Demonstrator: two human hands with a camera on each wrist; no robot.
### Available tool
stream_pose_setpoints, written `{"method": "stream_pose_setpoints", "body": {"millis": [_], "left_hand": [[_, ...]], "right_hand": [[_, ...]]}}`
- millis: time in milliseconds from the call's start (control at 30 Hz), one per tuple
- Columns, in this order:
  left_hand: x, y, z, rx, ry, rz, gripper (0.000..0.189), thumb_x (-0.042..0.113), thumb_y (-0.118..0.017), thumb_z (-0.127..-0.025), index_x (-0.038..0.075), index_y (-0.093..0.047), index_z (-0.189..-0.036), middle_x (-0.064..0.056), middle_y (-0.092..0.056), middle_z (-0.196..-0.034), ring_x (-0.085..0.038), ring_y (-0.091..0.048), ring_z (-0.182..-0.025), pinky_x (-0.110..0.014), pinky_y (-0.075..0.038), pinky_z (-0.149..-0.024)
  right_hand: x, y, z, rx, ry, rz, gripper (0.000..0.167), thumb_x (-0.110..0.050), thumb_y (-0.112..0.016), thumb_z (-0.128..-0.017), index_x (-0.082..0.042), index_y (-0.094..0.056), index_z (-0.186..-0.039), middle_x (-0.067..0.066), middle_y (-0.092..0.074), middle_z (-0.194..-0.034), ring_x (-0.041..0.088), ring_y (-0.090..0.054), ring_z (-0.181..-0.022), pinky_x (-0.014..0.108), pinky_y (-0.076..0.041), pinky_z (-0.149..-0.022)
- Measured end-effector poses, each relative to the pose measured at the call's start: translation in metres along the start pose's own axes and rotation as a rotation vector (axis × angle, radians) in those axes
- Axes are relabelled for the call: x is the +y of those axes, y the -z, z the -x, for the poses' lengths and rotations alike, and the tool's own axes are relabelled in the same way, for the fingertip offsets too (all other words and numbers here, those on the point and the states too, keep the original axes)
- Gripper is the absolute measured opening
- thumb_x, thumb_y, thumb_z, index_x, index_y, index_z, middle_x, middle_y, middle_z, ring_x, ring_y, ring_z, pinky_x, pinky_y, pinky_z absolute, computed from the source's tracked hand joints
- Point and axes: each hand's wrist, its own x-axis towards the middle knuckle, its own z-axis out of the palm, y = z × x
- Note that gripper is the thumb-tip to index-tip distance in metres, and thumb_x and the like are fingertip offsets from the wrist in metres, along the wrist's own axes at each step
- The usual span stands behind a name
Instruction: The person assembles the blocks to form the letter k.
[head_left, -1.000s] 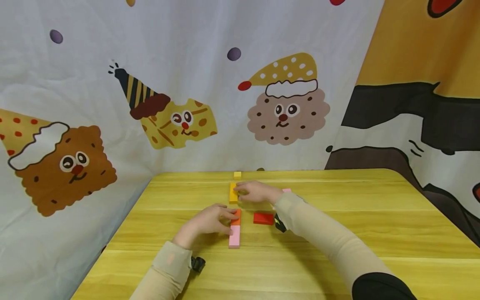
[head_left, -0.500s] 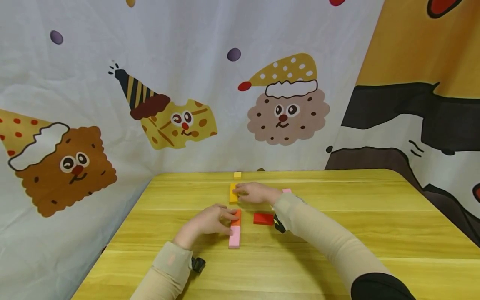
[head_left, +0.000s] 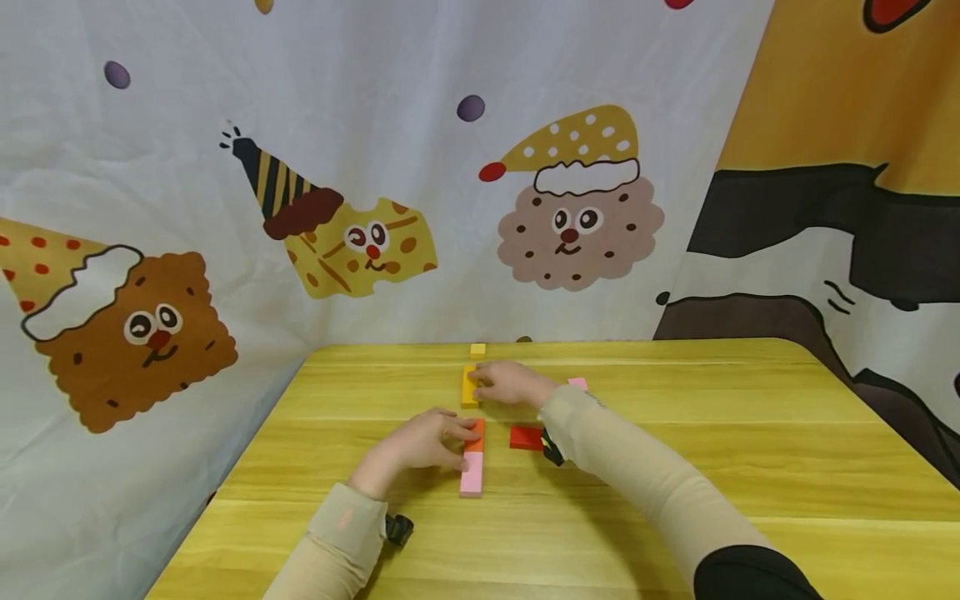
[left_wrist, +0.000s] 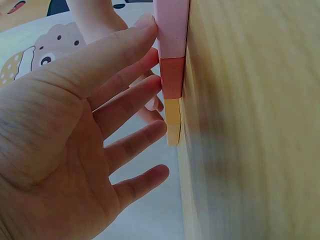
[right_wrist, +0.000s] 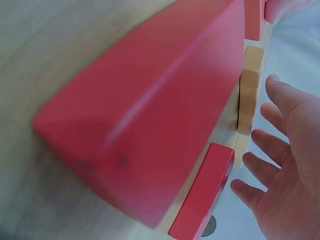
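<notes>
My left hand [head_left: 420,446] lies over the left side of two blocks set end to end, an orange block [head_left: 475,435] and a pink block [head_left: 471,475]. In the left wrist view its fingers are spread, the thumb [left_wrist: 145,30] at the pink block's side and fingertips at the orange one. Farther back, my right hand [head_left: 513,383] has its fingertips on a yellow-orange block [head_left: 468,387], which lies in line with a short gap before the orange one. The right wrist view shows those fingers loosely extended above that block [right_wrist: 250,92].
A red block [head_left: 526,438] lies crosswise under my right wrist. A small pale yellow block [head_left: 477,349] stands at the table's far edge. Another pink block [head_left: 577,383] peeks out behind my right forearm. A printed curtain [head_left: 390,125] hangs behind the wooden table [head_left: 675,400].
My right forearm has shifted slightly left, covering a bit more of the red block. The head view has drifted a little; both hands keep their places on the blocks.
</notes>
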Motion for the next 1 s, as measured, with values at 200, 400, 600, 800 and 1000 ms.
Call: {"method": "stream_pose_setpoints", "body": {"millis": [200,400,600,800,1000], "left_hand": [[0.003,0.000,-0.001,-0.001,-0.005,0.003,0.049,0.023,-0.079,-0.082,0.009,-0.066,-0.127,-0.001,-0.053,-0.141,-0.037,-0.041,-0.131,-0.051,-0.033,-0.107],[0.004,0.001,-0.001,-0.004,-0.010,0.006,0.049,0.022,-0.078,-0.082,0.008,-0.065,-0.127,-0.002,-0.052,-0.141,-0.038,-0.040,-0.132,-0.051,-0.033,-0.107],[0.003,0.000,-0.002,-0.001,-0.010,-0.001,0.049,0.024,-0.078,-0.082,0.009,-0.066,-0.127,-0.002,-0.052,-0.141,-0.039,-0.040,-0.132,-0.051,-0.033,-0.107],[0.001,-0.001,-0.001,0.006,-0.012,-0.013,0.049,0.024,-0.079,-0.082,0.009,-0.066,-0.126,-0.001,-0.053,-0.140,-0.038,-0.041,-0.131,-0.051,-0.034,-0.107],[0.002,0.000,0.001,0.001,-0.008,-0.001,0.049,0.022,-0.078,-0.082,0.008,-0.065,-0.127,-0.003,-0.053,-0.140,-0.038,-0.041,-0.131,-0.051,-0.034,-0.107]], "right_hand": [[-0.007,0.006,0.004,-0.019,-0.034,-0.002,0.050,-0.036,-0.057,-0.098,-0.012,-0.052,-0.141,0.015,-0.042,-0.148,0.031,-0.041,-0.134,0.044,-0.032,-0.110],[-0.008,0.005,0.004,-0.022,-0.058,0.050,0.050,-0.037,-0.058,-0.097,-0.016,-0.052,-0.142,0.010,-0.042,-0.149,0.028,-0.040,-0.135,0.042,-0.032,-0.110],[-0.010,0.005,0.007,-0.021,-0.059,0.073,0.050,-0.038,-0.059,-0.097,-0.018,-0.052,-0.142,0.009,-0.042,-0.149,0.027,-0.042,-0.134,0.042,-0.034,-0.109],[-0.012,0.005,0.011,-0.016,-0.035,0.071,0.050,-0.036,-0.061,-0.096,-0.015,-0.054,-0.141,0.011,-0.043,-0.148,0.028,-0.044,-0.133,0.043,-0.034,-0.109],[-0.014,0.002,0.015,0.005,-0.003,0.075,0.048,-0.035,-0.061,-0.096,-0.014,-0.055,-0.139,0.012,-0.044,-0.147,0.027,-0.045,-0.131,0.041,-0.036,-0.108]]}}
